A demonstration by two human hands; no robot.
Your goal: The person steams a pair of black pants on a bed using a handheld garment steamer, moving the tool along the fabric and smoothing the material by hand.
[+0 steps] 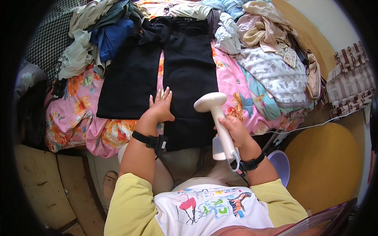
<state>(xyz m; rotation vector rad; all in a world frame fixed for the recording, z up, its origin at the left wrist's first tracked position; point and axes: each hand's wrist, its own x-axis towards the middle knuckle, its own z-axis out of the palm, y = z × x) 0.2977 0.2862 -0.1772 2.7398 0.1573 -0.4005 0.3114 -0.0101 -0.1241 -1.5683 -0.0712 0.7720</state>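
Observation:
A pair of black trousers (189, 76) lies spread on a pink floral cloth (79, 115), waistband at the far side and leg ends towards me. My left hand (161, 104) rests on the trousers near the gap between the legs, fingers spread and holding nothing. In my right hand (234, 129) is a white handheld garment steamer (220, 118), gripped by its handle. Its head points left, over the outer edge of the right trouser leg. Whether the steamer head touches the fabric cannot be told.
Heaped clothes lie left, including a blue garment (112, 37), and right, including a patterned grey-white cloth (271, 73). A white cable (310, 125) runs off to the right. Below it stand a round yellow-brown board (324, 165) and a lilac basin (280, 165). Wooden panels (44, 174) stand lower left.

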